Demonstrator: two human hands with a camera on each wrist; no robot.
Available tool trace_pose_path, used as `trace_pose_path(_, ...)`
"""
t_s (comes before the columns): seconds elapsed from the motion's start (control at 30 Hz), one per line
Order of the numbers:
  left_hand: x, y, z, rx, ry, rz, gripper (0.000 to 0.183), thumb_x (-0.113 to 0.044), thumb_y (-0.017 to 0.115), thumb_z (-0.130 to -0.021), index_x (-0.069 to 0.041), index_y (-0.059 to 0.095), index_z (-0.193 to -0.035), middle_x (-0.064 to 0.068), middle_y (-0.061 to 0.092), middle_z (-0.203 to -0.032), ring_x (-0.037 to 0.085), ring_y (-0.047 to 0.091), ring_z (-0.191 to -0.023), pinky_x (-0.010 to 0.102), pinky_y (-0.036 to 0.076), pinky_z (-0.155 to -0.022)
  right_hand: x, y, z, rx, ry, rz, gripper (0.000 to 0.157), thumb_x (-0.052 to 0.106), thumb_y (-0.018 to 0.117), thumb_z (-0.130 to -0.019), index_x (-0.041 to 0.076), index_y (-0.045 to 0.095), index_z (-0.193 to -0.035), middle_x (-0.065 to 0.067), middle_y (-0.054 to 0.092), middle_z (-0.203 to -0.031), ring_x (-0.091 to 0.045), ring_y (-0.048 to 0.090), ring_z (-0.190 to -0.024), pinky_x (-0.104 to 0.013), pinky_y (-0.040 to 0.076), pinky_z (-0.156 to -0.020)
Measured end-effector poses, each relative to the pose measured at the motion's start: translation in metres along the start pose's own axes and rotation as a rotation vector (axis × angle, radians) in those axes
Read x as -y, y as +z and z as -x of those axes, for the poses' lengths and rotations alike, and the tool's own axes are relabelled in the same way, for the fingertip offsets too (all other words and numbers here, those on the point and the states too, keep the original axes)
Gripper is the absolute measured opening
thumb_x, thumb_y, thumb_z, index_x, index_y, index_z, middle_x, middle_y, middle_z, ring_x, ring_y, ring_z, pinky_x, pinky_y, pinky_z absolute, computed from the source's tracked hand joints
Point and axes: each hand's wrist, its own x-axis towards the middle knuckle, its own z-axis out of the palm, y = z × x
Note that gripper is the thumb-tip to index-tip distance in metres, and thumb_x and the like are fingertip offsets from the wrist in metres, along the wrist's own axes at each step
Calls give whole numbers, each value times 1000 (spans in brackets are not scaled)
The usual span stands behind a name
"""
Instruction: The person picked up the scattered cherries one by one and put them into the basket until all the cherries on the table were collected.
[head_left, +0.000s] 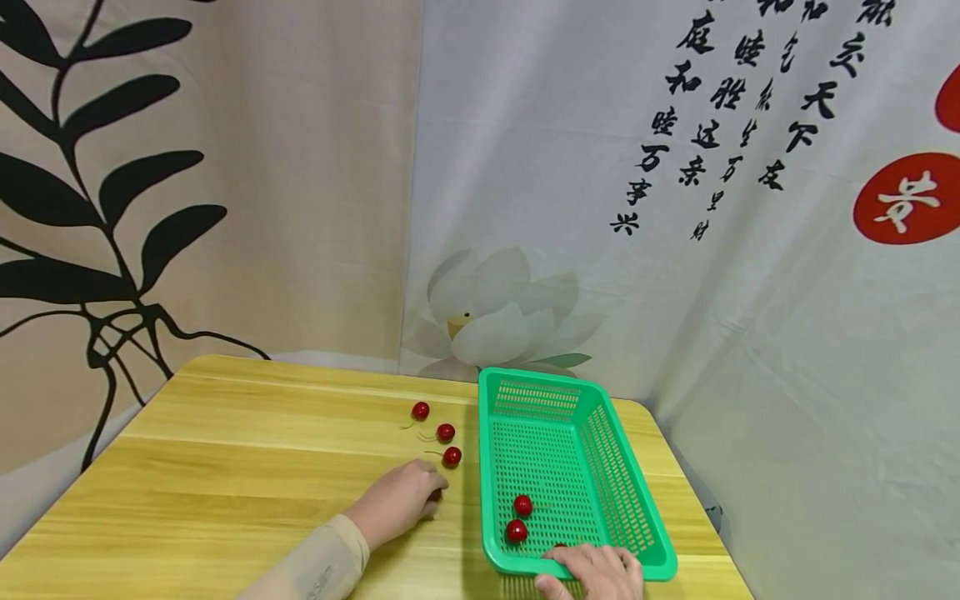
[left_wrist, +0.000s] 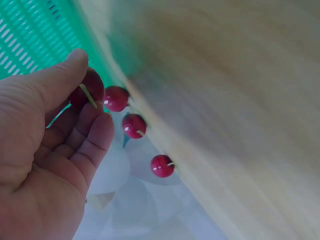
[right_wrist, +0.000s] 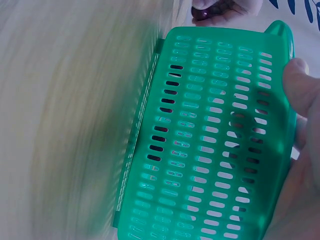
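My left hand (head_left: 399,502) pinches a dark red cherry (left_wrist: 94,82) between thumb and fingers, low over the wooden table; the left wrist view shows its short pale stem. Beyond that hand lie three more cherries, a near one (head_left: 452,457), a middle one (head_left: 446,432) and a far one (head_left: 421,411). To their right stands a green plastic basket (head_left: 487,467). My right hand (head_left: 596,571) grips its near rim, thumb outside. Inside the basket are two cherries in plain sight, one (head_left: 522,505) behind the other (head_left: 516,531), and a third (head_left: 560,547) mostly hidden by the rim and fingers.
The light wooden table (head_left: 247,450) reaches well to the left of the basket. Behind it and along the right hangs a pale printed cloth (head_left: 525,167) with plant shapes and dark characters. The basket stands close to the table's right edge.
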Motion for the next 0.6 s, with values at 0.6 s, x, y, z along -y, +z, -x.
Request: trace_pose_path(0.6, -29, -45, -2, -227, 140, 21, 31, -17, 85, -91, -12, 77, -121, -1, 76, -113, 15, 72, -104, 27, 63, -93, -1, 1, 0, -3, -9, 1, 6, 57, 73, -95, 54, 73, -99, 35, 60, -92, -5, 59, -94, -54, 38, -97)
